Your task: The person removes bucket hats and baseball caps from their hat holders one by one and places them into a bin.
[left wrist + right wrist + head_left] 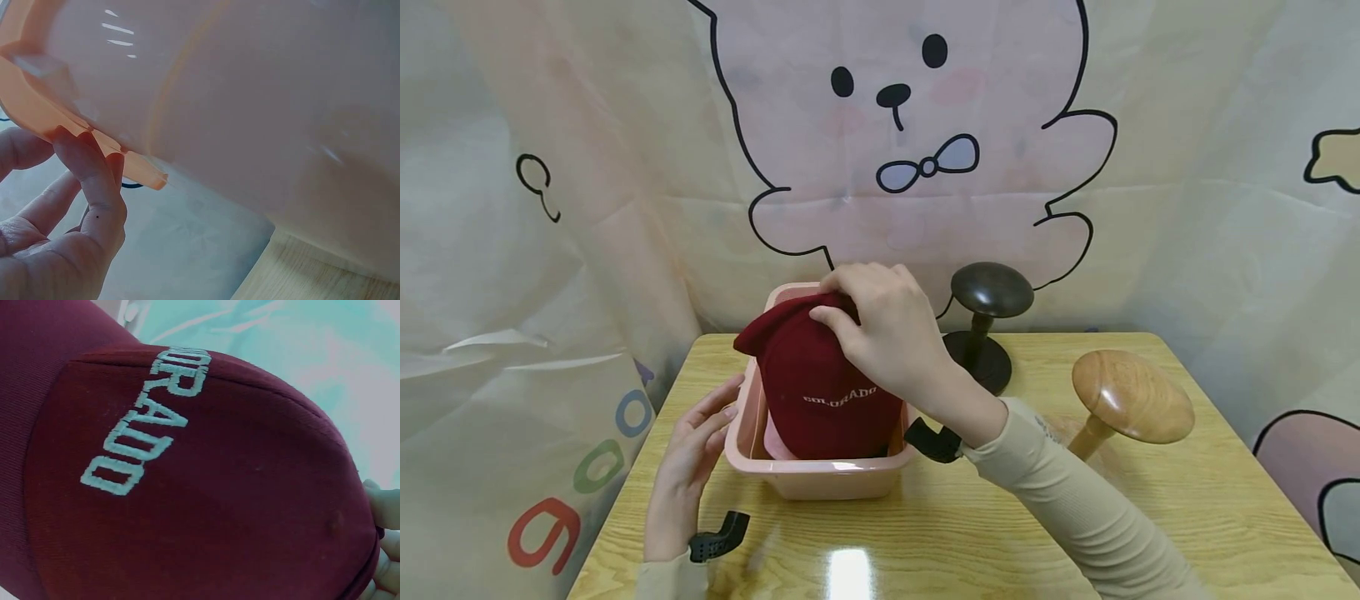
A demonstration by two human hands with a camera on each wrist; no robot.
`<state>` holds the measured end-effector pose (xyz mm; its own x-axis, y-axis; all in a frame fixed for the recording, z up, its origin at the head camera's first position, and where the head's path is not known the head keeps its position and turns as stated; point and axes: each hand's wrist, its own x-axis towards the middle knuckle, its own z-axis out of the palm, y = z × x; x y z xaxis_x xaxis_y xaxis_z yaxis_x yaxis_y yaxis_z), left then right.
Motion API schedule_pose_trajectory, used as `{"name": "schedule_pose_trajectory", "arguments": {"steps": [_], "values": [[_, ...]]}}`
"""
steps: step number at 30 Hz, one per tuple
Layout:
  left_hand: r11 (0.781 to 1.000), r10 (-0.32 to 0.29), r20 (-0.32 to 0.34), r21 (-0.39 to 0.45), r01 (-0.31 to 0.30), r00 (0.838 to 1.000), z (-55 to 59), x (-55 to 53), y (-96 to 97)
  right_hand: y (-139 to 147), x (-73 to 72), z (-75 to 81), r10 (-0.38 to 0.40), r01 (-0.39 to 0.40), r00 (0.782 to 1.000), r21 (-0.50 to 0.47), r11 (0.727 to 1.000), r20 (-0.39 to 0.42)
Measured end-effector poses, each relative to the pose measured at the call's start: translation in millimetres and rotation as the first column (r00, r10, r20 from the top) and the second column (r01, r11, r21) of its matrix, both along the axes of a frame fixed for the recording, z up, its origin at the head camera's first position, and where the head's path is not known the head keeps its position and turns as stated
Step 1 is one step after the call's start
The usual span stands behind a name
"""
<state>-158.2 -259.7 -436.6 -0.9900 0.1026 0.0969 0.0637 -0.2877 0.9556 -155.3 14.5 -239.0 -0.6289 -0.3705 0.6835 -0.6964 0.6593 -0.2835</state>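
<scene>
My right hand pinches a dark red baseball cap near its top edge, thumb in front and fingers over the back. White "COLORADO" lettering runs across the cap, which stands tilted up inside a pink plastic basin with the brim toward the upper left. The right wrist view is filled by the cap, its fingertips showing at the right edge. At the basin's left rim, my left hand touches with extended fingers from outside. Seen from the left wrist, those fingertips meet the rim's underside.
Light pink cloth shows beneath the cap in the basin. Behind my right wrist stands a dark mushroom-shaped hat stand; a light wooden one is farther right. A printed curtain hangs behind the wooden table.
</scene>
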Motion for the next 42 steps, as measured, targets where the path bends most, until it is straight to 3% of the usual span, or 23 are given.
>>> {"name": "schedule_pose_trajectory", "arguments": {"steps": [14, 28, 32, 37, 42], "values": [[1.000, 0.001, 0.009, -0.010, -0.001, 1.000, 0.6, -0.1, 0.2, 4.5, -20.2, -26.4, -0.065, 0.057, 0.991, 0.071, 0.996, 0.115], [1.000, -0.015, -0.015, 0.017, 0.015, 1.000, -4.1, -1.1, -0.9, 8.5, -43.4, -43.9, -0.165, 0.144, 0.975, 0.140, 0.980, 0.151], [1.000, -0.016, -0.018, 0.016, 0.017, 1.000, -4.1, -1.0, -1.4, 9.4, -45.8, -48.6, -0.218, 0.197, 0.969, 0.174, 0.965, 0.113], [1.000, -0.015, -0.021, 0.009, 0.015, 1.000, -3.7, -0.8, -1.1, 11.1, -46.7, -53.3, -0.251, 0.250, 0.968, 0.198, 0.948, -0.020], [1.000, -0.007, -0.006, 0.003, 0.007, 1.000, -2.4, -0.3, -0.8, 10.0, -43.1, -53.3, -0.225, 0.231, 0.973, 0.209, 0.950, -0.051]]}}
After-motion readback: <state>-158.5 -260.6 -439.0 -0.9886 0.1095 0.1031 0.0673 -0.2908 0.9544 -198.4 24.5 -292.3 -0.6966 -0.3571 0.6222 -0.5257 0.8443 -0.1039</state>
